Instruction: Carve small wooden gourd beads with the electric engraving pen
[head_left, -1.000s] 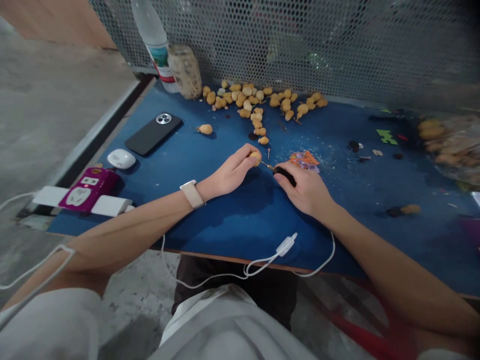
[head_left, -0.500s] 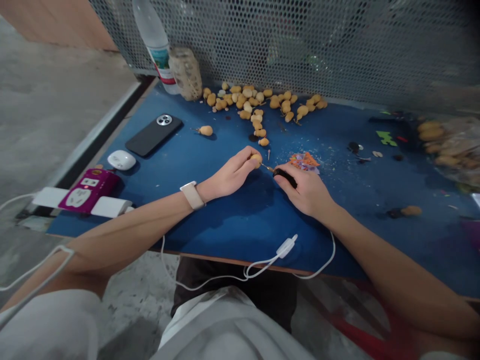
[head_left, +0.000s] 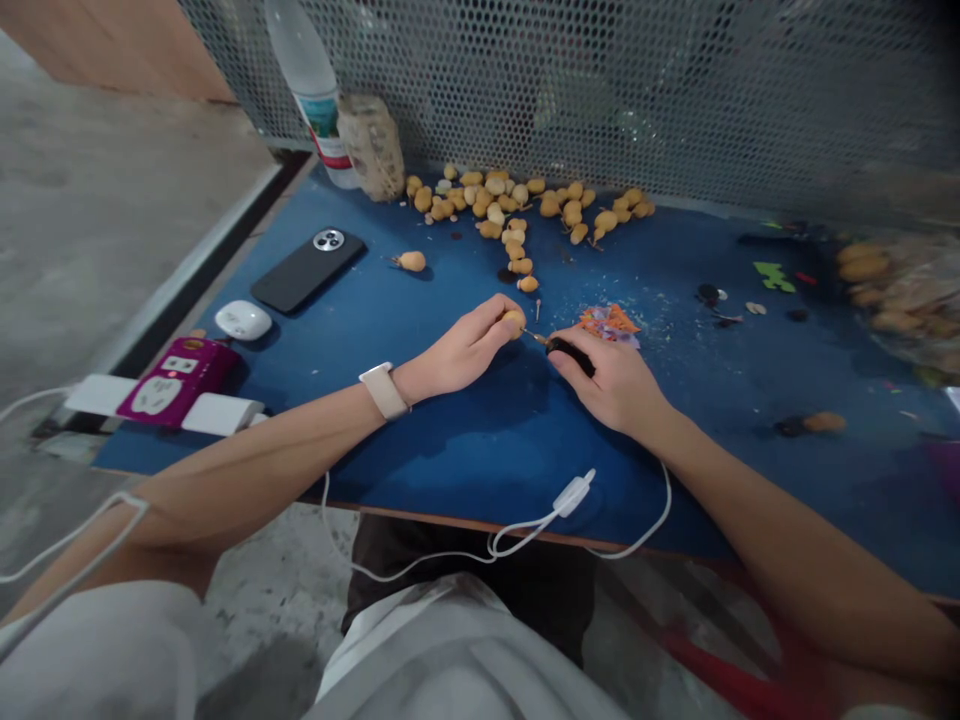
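Nearly touching: tan gourd (head_left: pixel 513 320), black-handled awl (head_left: pixel 570 354).

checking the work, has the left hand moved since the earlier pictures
No, the left hand sits about where it was relative to the phone, with no clear shift.

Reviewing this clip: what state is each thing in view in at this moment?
Left hand: gripping a small tan gourd-shaped piece.
Right hand: gripping a black-handled pick, its metal tip at the piece.
Phone: lying face down, cameras up.
Water bottle: standing.
Earbud case: shut.
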